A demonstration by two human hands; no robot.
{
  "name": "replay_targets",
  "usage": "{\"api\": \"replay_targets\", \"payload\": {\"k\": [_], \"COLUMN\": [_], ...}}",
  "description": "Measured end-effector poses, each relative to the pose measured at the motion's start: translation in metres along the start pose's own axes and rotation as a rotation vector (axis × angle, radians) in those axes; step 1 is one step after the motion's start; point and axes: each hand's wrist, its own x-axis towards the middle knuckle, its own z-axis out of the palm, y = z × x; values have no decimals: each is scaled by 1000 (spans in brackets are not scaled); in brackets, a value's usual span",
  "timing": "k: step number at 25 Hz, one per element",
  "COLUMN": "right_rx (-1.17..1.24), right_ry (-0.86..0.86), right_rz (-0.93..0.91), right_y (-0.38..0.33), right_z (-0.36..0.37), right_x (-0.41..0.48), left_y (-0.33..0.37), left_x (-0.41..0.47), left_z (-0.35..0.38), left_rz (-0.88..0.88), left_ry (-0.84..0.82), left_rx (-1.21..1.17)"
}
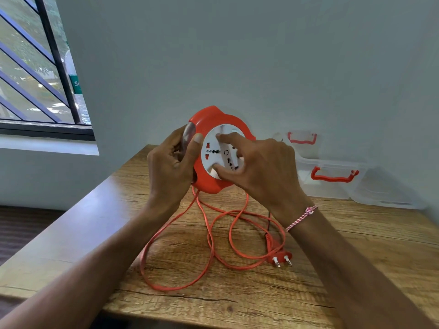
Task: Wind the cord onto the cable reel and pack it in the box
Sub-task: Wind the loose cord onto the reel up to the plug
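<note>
I held the cable reel [215, 186] upright above the far middle of the desk [213, 302]. My left hand [169, 169] gripped its left rim, fingers [195, 148] curled round the edge. My right hand [266, 169] clamped the white socket face, its fingers [234, 140] spread narrow across the disc. The orange cord [210, 238] hung from the reel and lay in loose loops on the near desk, with the plug [281, 256] to the right. The clear box [370, 186] stood far right, by the wall.
</note>
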Motion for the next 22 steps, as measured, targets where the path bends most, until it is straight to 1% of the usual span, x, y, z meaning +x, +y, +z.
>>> {"api": "replay_targets", "payload": {"k": [3,6,10,13,14,15,16,19,22], "right_rx": [77,184,314,568,626,621,566,305,180], "right_ry": [1,14,52,15,1,-7,-10,-15,-32], "right_rz": [153,295,508,740,784,770,710,447,164], "right_y": [-5,-6,-9,-10,-9,-8,-7,-1,5], "right_z": [5,4,1,1,0,0,0,1,-2], "right_x": [-1,1,3,3,2,3,3,4,4], "left_y": [-1,2,5,3,2,2,2,5,4], "left_x": [-4,-8,-11,-8,-7,-6,-6,-5,-3], "left_z": [2,5,7,6,5,5,4,3,2], "left_rz": [35,30,52,56,56,58,57,27,4], "left_ry": [-26,-48,-20,-4,0,6,12,29,45], "left_rx": [28,10,36,17,18,31,44,43,34]}}
